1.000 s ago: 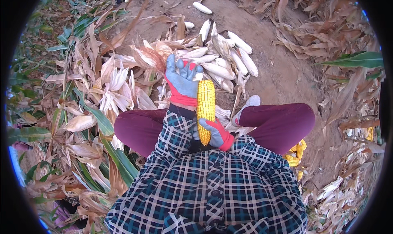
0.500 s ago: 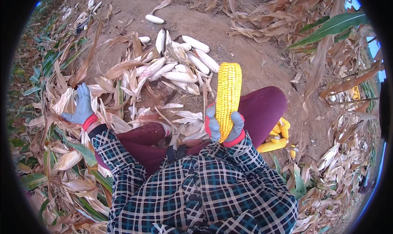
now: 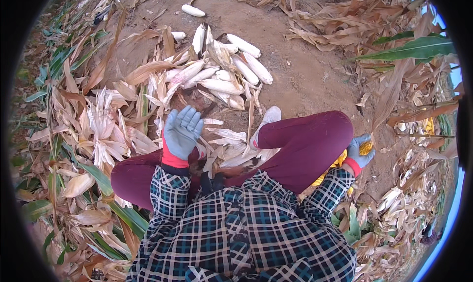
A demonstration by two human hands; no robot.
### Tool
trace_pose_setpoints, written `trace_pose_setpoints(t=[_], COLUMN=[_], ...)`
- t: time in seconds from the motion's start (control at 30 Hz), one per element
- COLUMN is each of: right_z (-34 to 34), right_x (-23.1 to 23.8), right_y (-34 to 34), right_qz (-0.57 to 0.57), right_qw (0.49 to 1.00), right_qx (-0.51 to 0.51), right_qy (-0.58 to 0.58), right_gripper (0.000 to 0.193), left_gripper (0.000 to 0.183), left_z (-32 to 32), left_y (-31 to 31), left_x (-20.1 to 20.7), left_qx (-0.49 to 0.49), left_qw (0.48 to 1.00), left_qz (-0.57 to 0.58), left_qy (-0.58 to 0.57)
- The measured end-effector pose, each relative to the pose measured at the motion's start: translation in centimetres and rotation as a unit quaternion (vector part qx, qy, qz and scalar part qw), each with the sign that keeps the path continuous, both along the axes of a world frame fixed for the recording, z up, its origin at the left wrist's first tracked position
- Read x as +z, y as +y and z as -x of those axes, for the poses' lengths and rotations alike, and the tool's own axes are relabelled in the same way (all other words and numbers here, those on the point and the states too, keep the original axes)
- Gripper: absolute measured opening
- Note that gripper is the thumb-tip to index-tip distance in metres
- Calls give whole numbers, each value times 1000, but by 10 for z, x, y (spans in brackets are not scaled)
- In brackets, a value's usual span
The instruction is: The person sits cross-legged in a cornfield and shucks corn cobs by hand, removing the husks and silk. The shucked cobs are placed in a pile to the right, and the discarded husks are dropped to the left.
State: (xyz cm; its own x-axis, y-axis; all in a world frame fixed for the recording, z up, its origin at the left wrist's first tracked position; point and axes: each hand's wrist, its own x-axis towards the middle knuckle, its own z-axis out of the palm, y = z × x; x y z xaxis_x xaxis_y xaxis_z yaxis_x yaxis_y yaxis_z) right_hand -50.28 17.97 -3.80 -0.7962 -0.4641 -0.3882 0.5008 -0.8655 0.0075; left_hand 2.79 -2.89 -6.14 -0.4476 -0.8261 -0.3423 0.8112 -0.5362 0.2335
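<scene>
Yellow cob [image 3: 366, 147] has moved rightward, clasped by the right hand [image 3: 359, 154]; left hand [image 3: 182, 133] uncurled.

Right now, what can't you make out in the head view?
Head view, all items:
Yellow ear at the right hand: mostly covered by the hand itself, so its length and how firmly it is gripped can't be told.
Yellow ears nearby: partly hidden by the right leg and right sleeve; no count possible.
Dark thing, upper left: too small to identify.
</scene>
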Motion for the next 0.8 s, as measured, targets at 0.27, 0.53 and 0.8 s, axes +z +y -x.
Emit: trace_pose_setpoints(t=[0.27, 0.53, 0.8], right_z=[-88, -165, -170], right_x=[124, -108, -228], right_y=[-84, -319, -345], right_qz=[101, -368, -731], right_qw=[867, 839, 123], right_qx=[204, 325, 312], right_qy=[443, 235, 595], right_gripper=[57, 42, 96], left_gripper=[46, 50, 48], left_z=[8, 53, 49], left_y=[22, 18, 11], left_x=[-17, -16, -34], left_qx=[-37, -48, -16], left_qw=[999, 979, 968], left_qz=[9, 30, 13], left_qy=[5, -198, -252])
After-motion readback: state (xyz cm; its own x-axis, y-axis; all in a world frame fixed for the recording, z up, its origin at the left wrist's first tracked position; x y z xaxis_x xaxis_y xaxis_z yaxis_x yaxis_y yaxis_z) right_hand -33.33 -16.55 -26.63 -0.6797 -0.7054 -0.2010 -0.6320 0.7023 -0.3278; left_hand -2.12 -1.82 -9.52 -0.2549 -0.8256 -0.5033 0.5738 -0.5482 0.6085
